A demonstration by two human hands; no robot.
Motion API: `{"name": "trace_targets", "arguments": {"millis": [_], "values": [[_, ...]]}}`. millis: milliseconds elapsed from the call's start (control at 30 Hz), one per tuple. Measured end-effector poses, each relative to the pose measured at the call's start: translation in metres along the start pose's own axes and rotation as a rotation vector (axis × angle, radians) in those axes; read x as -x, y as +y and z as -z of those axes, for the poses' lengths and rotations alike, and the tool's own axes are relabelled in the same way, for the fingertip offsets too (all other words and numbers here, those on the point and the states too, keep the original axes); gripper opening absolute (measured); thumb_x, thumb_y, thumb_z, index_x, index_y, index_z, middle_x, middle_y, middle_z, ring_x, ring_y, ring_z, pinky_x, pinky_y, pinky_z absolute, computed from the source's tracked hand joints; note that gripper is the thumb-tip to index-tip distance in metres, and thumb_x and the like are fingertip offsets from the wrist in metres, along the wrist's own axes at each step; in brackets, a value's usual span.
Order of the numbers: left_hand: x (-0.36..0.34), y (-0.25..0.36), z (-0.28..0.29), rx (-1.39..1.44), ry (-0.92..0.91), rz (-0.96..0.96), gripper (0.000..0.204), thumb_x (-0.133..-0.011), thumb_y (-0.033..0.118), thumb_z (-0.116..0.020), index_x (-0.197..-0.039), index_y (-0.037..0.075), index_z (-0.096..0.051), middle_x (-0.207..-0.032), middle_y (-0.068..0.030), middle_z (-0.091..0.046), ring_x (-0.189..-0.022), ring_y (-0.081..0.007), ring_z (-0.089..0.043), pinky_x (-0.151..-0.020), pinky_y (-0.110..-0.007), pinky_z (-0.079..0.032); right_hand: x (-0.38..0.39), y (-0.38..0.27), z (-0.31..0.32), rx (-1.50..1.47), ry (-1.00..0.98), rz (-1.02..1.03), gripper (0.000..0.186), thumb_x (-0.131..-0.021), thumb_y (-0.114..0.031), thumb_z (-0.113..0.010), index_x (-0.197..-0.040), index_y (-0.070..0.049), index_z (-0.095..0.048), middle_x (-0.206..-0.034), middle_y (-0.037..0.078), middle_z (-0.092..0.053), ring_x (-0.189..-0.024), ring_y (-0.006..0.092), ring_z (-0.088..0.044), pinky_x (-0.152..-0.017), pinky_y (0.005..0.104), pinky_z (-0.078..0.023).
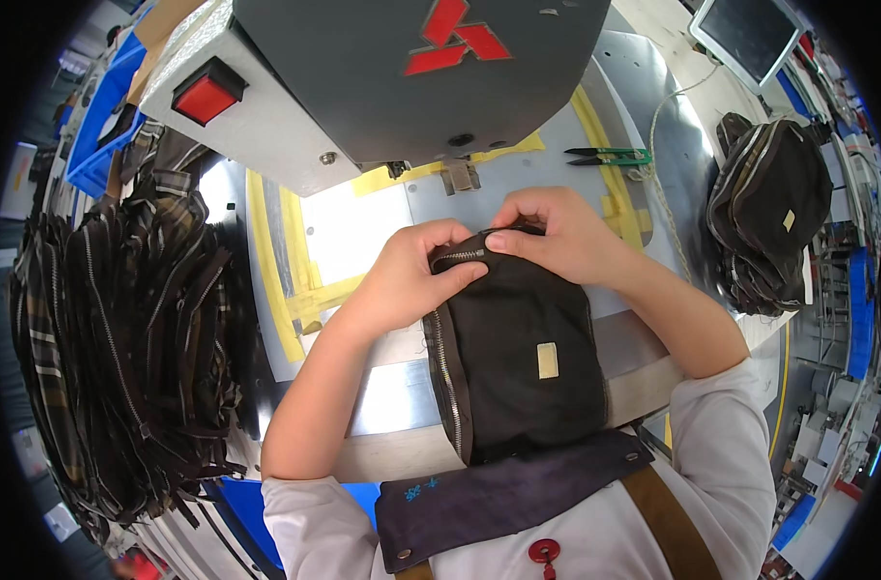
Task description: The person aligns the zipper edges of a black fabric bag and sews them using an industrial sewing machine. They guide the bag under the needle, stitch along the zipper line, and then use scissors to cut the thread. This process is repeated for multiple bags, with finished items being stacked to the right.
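Observation:
A black fabric pouch with a small pale label and a metal zipper along its edge lies in front of me, on the near edge of the machine bed. My left hand pinches the zipper at its top left corner, thumb lying beside the teeth. My right hand grips the top edge just right of that, thumb on the fabric and fingers curled behind. Straight ahead is the grey head of a machine, with a small metal foot above the taped work plate.
A heap of zippered black and plaid pieces fills the left, near a blue bin. Stacked black pouches lie at the right. Green-handled snips and a cord rest on the plate's right. A screen stands at the top right.

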State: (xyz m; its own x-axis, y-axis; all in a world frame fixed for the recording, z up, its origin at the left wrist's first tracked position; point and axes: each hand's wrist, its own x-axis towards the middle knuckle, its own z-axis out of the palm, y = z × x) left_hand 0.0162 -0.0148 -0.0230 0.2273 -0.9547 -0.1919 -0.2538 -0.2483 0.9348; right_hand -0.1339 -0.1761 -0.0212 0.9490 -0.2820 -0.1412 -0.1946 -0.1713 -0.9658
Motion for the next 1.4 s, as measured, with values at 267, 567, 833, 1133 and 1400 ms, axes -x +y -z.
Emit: {"name": "trace_targets", "arguments": {"millis": [267, 567, 833, 1133, 1400], "values": [[-0.002, -0.005, -0.002, 0.109, 0.022, -0.001, 0.013, -0.086, 0.012, -0.071, -0.086, 0.001, -0.064, -0.07, 0.0027, -0.056, -0.065, -0.0047, -0.046, -0.059, -0.023, -0.04, 0.002, -0.004, 0.0, 0.137, 0.02, 0.073, 0.016, -0.087, -0.014, -0.071, -0.089, 0.0, -0.066, -0.081, 0.004, -0.063, -0.073, 0.0081, -0.056, -0.066, 0.0255, -0.045], [-0.005, -0.007, -0.013, -0.095, 0.281, -0.226, 0.013, -0.083, 0.012, -0.072, -0.086, 0.001, -0.065, -0.068, -0.0039, -0.058, -0.062, -0.0142, -0.053, -0.06, -0.029, -0.043, 0.001, 0.0, -0.002, 0.143, 0.171, 0.08, 0.023, -0.084, -0.021, -0.072, -0.089, 0.001, -0.068, -0.078, 0.009, -0.066, -0.067, 0.0155, -0.058, -0.064, 0.0295, -0.046], [-0.019, -0.006, -0.012, -0.438, 0.601, -0.134, 0.012, -0.083, 0.013, -0.068, -0.087, 0.002, -0.066, -0.073, -0.0058, -0.063, -0.062, -0.0172, -0.057, -0.062, -0.03, -0.047, -0.034, 0.0, 0.002, 0.546, 0.199, 0.02, 0.025, -0.081, -0.025, -0.066, -0.088, -0.002, -0.069, -0.081, 0.017, -0.067, -0.077, 0.0326, -0.064, -0.071, 0.0402, -0.05], [-0.049, -0.005, -0.002, -0.483, 0.567, 0.011, 0.012, -0.081, 0.017, -0.066, -0.084, 0.006, -0.068, -0.075, -0.0102, -0.068, -0.07, -0.0281, -0.065, -0.068, -0.038, -0.051, -0.073, -0.003, 0.024, 0.648, 0.068, -0.043, 0.02, -0.075, -0.018, -0.065, -0.075, 0.002, -0.063, -0.067, 0.013, -0.064, -0.064, 0.0249, -0.06, -0.063, 0.0351, -0.046], [-0.053, -0.011, -0.004, -0.525, 0.614, -0.005, 0.021, -0.083, 0.023, -0.064, -0.092, 0.004, -0.068, -0.071, -0.0074, -0.067, -0.067, -0.0221, -0.065, -0.067, -0.033, -0.049, -0.077, -0.005, 0.029, 0.596, 0.081, -0.038, 0.019, -0.068, -0.016, -0.064, -0.073, 0.001, -0.069, -0.075, 0.021, -0.067, -0.075, 0.0353, -0.066, -0.07, 0.0407, -0.052]]}}
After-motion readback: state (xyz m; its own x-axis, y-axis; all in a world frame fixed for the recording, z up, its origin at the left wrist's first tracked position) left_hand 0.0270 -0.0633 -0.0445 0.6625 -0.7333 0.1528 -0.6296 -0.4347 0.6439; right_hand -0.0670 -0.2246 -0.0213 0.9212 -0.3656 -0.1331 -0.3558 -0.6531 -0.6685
